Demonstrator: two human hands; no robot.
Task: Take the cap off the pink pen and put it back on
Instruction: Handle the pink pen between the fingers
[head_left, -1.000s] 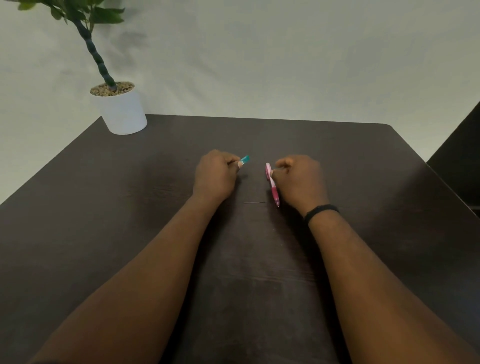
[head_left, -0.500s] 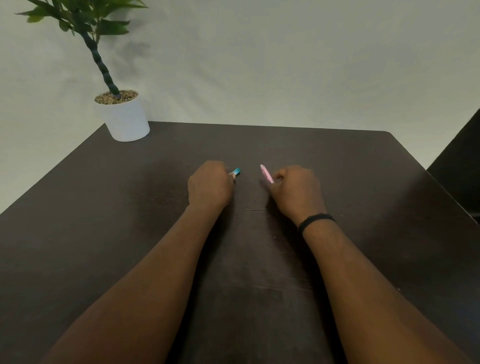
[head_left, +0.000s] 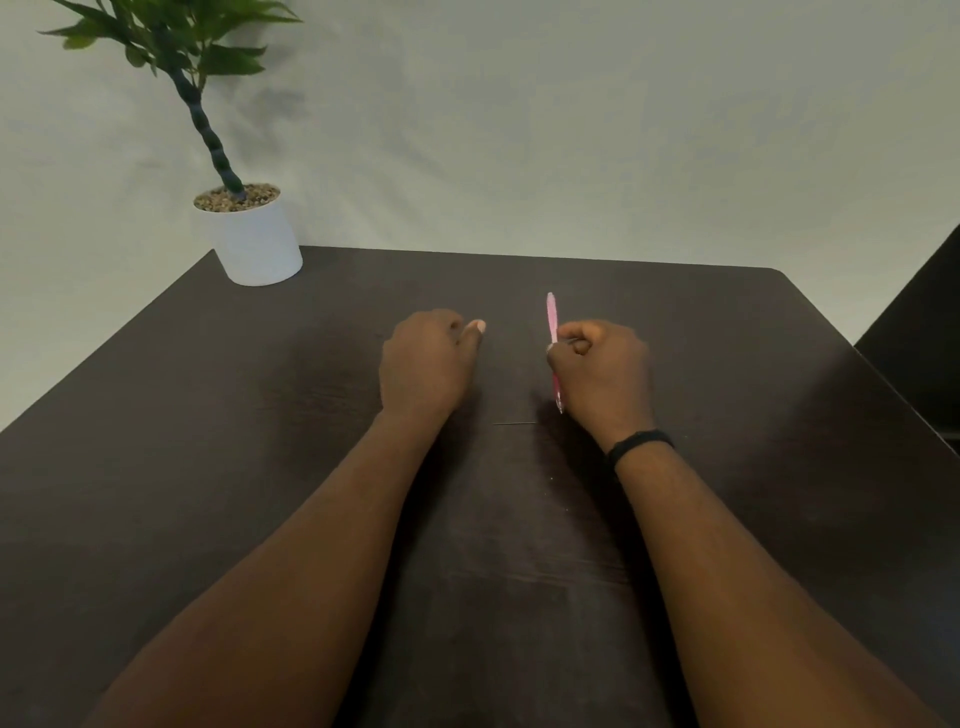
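Note:
My right hand is closed around the pink pen and holds it nearly upright above the dark table. The pen's upper end sticks out above my fingers and its tip points down by my palm. My left hand is a loose fist a short way to the left, thumb stretched toward the pen. The teal-tipped cap seen earlier in that fist is hidden inside it now. The two hands are apart.
A white pot with a green plant stands on the table's far left corner. A dark piece of furniture sits past the table's right edge. There is a black band on my right wrist.
My right hand has turned the pen more upright, so more of it shows above my fingers. The cap's teal tip has slipped out of sight in my left fist. The view has tilted upward.

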